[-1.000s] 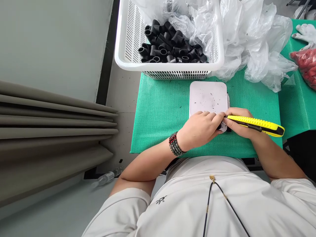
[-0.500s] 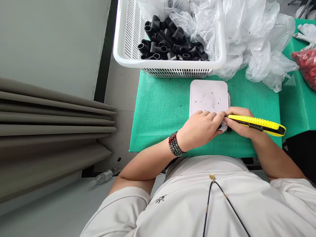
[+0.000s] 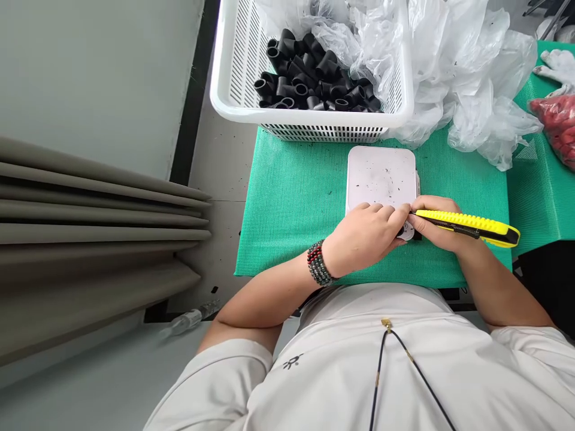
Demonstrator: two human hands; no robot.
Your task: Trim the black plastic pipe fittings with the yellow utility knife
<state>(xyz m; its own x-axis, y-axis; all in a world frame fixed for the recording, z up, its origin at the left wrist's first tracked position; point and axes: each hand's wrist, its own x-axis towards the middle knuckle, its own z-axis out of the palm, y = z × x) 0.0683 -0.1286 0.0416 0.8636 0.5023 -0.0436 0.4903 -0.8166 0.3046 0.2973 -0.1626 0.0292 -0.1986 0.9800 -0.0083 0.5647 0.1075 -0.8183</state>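
My left hand (image 3: 366, 233) is closed over the near edge of a flat white box (image 3: 380, 173) with rounded corners. Under its fingers shows a sliver of a black plastic piece (image 3: 401, 232), mostly hidden, so its shape cannot be made out. A yellow and black utility knife (image 3: 476, 225) is gripped in my right hand (image 3: 438, 224), its handle pointing right. The knife's front end meets my left fingertips at the box's near right corner. The blade's edge is hidden between the hands. Dark crumbs dot the top of the box.
A white slatted basket (image 3: 309, 117) at the back holds many black pipe fittings (image 3: 314, 75) and crumpled clear plastic bags (image 3: 471, 78), which spill rightward. Green mesh cloth (image 3: 291, 197) covers the table. Far right lie a bag of red pieces (image 3: 557, 126) and a white glove (image 3: 559, 66).
The view has shifted very slightly. Both hands, the knife and the white box keep the same places relative to each other.
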